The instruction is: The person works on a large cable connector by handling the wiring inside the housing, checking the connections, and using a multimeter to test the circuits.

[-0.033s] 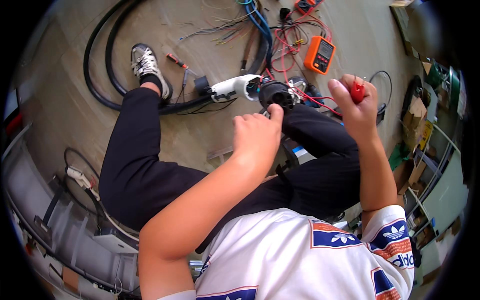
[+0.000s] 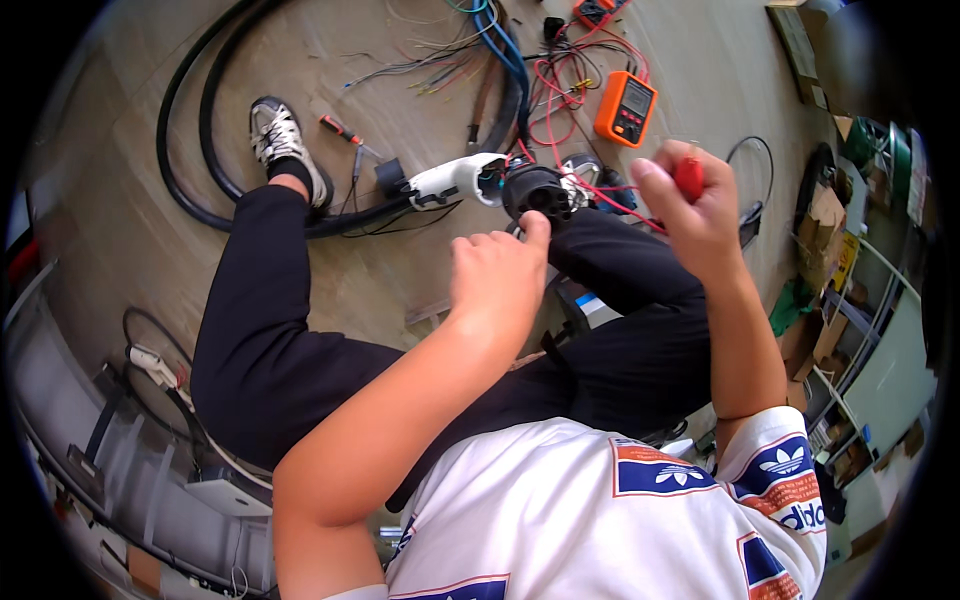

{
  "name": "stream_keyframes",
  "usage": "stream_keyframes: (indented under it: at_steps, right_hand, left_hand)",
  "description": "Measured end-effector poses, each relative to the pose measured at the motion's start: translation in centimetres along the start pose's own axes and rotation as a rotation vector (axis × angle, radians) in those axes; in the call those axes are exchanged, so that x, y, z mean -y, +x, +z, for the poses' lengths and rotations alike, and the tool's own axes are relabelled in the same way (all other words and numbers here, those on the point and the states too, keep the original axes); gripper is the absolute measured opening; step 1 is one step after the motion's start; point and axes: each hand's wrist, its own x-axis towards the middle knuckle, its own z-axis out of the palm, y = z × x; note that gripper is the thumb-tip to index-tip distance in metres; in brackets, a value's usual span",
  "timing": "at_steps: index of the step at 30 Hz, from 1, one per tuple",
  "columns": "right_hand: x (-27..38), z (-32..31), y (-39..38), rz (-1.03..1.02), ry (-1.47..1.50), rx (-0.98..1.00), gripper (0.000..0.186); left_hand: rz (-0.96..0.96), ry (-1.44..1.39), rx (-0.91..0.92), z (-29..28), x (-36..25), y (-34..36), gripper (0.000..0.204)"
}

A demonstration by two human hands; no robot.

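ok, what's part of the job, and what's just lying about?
Job in hand:
black round multi-hole connector, touched by left hand
red plastic clip or probe, in right hand
orange boxy meter, probably

Lying about, seemingly:
orange-and-black-handled screwdriver
brown cardboard at right

Connector point(image 2: 535, 186) right of screwdriver point(image 2: 339, 129)

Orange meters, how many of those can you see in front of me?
2. The nearer orange meter lies just beyond your right hand, slightly leftward; the second orange meter is farther off, partly cut by the picture's top edge. Others could be out of view.
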Motion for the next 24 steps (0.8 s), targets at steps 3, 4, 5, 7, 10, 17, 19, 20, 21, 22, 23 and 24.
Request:
stream_keyframes:
  at_steps: [3, 4, 5, 7, 10, 17, 19, 20, 21, 22, 23, 24]
  right_hand:
    - [-0.14, -0.32, -0.09, -0.007, -0.039, -0.002, 0.042]
    - [0.03, -0.37, -0.21, -0.021, -0.008, -0.015, 0.045]
    - [0.04, -0.44, -0.27, -0.017, -0.004, -0.007, 0.045]
    - [0.06, -0.67, -0.38, -0.01, 0.005, 0.011, 0.046]
    - [0.04, -0.51, -0.28, -0.011, -0.002, -0.011, 0.043]
    - [-0.29, -0.02, -0.39, 0.034, 0.008, -0.025, 0.039]
    - [-0.08, -0.2, -0.42, 0.002, 0.019, -0.01, 0.039]
    - [0.01, -0.26, -0.42, -0.014, 0.027, -0.002, 0.04]
    - [0.09, -0.37, -0.39, -0.011, 0.036, -0.003, 0.04]
    - [0.13, -0.54, -0.38, -0.007, 0.045, -0.004, 0.04]
    - [0.08, -0.67, -0.43, -0.001, 0.052, -0.007, 0.04]
    - [-0.07, -0.66, -0.48, -0.024, 0.055, -0.018, 0.042]
  left_hand:
    - [0.019, 0.017, 0.004, -0.18, 0.03, -0.03, 0.049]
    - [0.026, 0.026, 0.009, -0.29, 0.03, -0.08, 0.05]
    - [0.031, 0.035, 0.019, -0.28, 0.08, -0.1, 0.051]
    - [0.039, 0.043, 0.008, -0.05, -0.01, -0.04, 0.053]
    - [0.046, 0.049, 0.001, -0.05, 0.12, 0.0, 0.053]
    - [0.049, 0.043, -0.017, 0.18, 0.2, -0.08, 0.053]
    - [0.047, 0.033, -0.015, 0.14, 0.21, -0.02, 0.054]
    - [0.049, 0.029, -0.016, 0.17, 0.25, -0.04, 0.054]
    - [0.051, 0.026, -0.016, 0.19, 0.28, -0.06, 0.054]
    - [0.052, 0.029, -0.012, 0.15, 0.27, -0.08, 0.055]
    - [0.056, 0.03, -0.007, 0.14, 0.18, -0.06, 0.055]
    - [0.06, 0.032, -0.002, 0.11, 0.16, -0.03, 0.056]
